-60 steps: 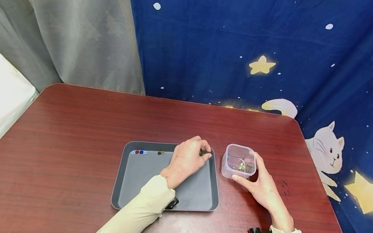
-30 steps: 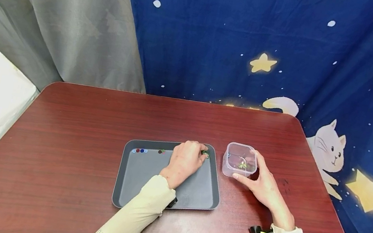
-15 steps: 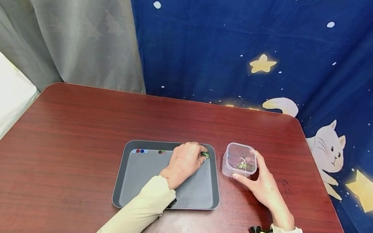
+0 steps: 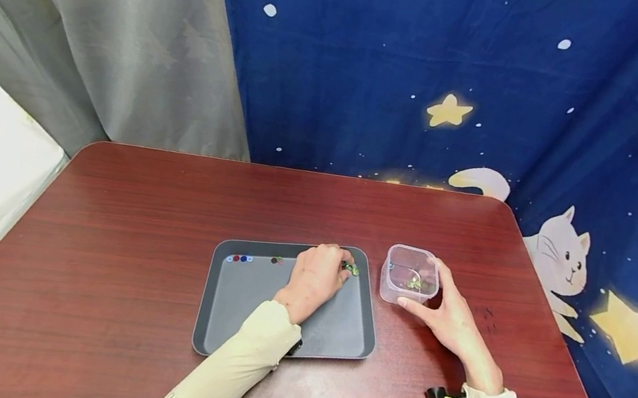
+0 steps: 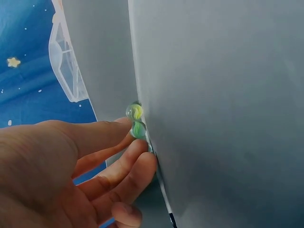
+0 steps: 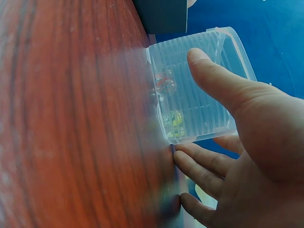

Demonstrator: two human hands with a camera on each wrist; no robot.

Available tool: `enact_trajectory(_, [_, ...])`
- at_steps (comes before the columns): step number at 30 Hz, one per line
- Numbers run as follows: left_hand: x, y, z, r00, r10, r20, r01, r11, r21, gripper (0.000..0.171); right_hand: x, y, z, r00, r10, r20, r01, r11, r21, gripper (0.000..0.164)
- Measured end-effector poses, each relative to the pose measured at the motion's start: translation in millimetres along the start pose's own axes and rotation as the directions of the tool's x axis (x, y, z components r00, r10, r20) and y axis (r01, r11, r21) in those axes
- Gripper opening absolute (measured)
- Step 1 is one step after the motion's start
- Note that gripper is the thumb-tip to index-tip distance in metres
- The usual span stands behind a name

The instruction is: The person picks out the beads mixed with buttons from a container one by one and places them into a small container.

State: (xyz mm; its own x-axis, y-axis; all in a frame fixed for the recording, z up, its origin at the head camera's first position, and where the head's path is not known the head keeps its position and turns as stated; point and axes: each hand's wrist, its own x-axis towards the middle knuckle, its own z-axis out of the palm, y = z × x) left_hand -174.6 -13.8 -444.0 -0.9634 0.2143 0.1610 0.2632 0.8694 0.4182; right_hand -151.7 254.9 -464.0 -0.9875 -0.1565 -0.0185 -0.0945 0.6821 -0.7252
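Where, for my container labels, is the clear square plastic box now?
In the head view, the clear square plastic box stands just right of the grey rectangular tray, held by the right hand.

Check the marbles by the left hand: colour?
Clear marbles with green and yellow swirls; best: left wrist view.

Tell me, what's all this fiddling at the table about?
A person's left hand has its fingertips at greenish glass marbles in the far right corner of a gray tray; whether it grips one is hard to tell. The right hand holds a clear plastic box containing more marbles, beside the tray. Small red and blue round pieces sit near the tray's far left corner.
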Motion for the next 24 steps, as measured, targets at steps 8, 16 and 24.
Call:
enact_trajectory(8, [0.1, -1.2, 1.0, 1.000, 0.009, 0.007, -0.009, 1.000, 0.029, 0.013, 0.4, -0.2, -0.6, 1.000, 0.004, 0.008, -0.004, 1.000, 0.008, 0.099])
enact_trajectory(16, [0.1, -1.7, 0.7, 1.000, 0.005, 0.012, -0.006, 0.999, 0.042, 0.011, -0.6, 0.7, 0.3, 1.000, -0.001, 0.007, 0.001, 1.000, 0.005, 0.099])
enact_trajectory(24, [3.4, 1.4, -1.4, 1.000, -0.023, -0.005, 0.023, 1.000, -0.019, 0.004, -0.6, 0.3, -1.4, 1.000, -0.014, -0.005, 0.014, 1.000, 0.003, 0.097])
